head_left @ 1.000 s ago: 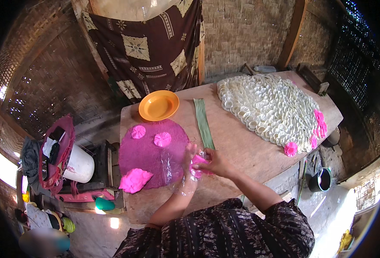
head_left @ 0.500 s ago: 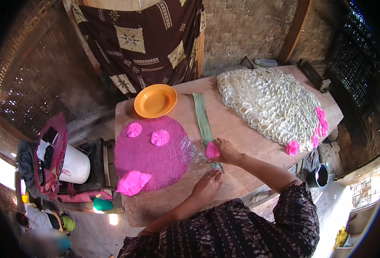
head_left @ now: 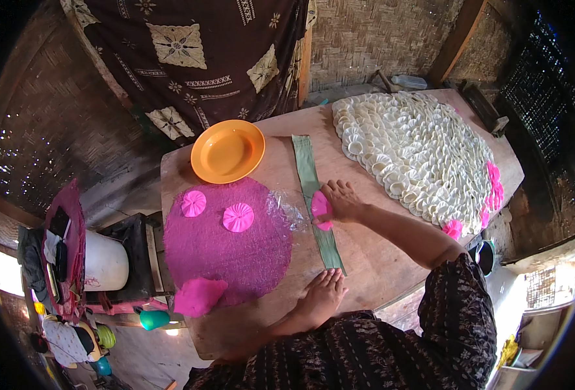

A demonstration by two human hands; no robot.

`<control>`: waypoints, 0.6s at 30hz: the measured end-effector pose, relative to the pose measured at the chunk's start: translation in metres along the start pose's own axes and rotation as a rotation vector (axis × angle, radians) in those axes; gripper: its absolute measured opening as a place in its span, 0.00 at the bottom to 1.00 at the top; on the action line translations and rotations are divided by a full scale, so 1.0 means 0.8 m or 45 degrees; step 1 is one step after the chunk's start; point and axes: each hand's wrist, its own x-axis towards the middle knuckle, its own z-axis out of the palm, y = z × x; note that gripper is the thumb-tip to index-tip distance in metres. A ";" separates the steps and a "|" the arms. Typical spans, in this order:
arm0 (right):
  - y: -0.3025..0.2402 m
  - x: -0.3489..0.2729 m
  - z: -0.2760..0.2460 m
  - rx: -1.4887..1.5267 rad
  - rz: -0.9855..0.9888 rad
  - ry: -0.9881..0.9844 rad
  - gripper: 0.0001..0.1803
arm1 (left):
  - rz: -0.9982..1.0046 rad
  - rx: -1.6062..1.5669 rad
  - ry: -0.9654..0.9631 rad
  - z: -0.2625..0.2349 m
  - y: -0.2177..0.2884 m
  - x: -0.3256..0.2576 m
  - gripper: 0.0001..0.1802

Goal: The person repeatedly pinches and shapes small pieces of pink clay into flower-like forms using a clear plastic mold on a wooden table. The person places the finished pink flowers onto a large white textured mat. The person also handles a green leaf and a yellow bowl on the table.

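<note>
A long green strip (head_left: 305, 162), leaf-like, lies flat on the table and runs from the far side toward me. On its middle sits a thin, bright pink, dough-like piece (head_left: 320, 207). My right hand (head_left: 344, 201) grips that piece at its right edge, fingers bent over it. My left hand (head_left: 323, 296) rests flat at the strip's near end, fingers stretched out and touching it. To the left is a round magenta mat (head_left: 225, 253) bearing two pink pleated rosettes (head_left: 238, 218) and a soft pink lump (head_left: 198, 297) at its near edge.
An orange plate (head_left: 229, 153) stands behind the mat. Crumpled clear plastic (head_left: 286, 211) lies by the mat's right edge. Many white ruffled discs (head_left: 411, 153) cover the table's right part, with pink ones (head_left: 494, 188) along their edge. A white bucket (head_left: 105, 260) is off the table's left side.
My right hand, with the pink piece, has moved away from me along the strip, uncovering its near part. My left hand stays near the strip's end. The whole view has shifted slightly.
</note>
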 end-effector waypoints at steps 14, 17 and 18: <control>0.030 0.130 -0.043 0.061 0.391 0.075 0.47 | 0.040 0.122 0.003 -0.003 0.002 0.002 0.23; 0.020 0.125 -0.053 0.083 0.328 -0.031 0.46 | 0.009 0.073 -0.032 -0.001 0.000 0.001 0.23; 0.018 0.118 -0.056 0.205 0.215 -0.136 0.46 | 0.012 0.059 -0.002 0.001 -0.001 0.001 0.23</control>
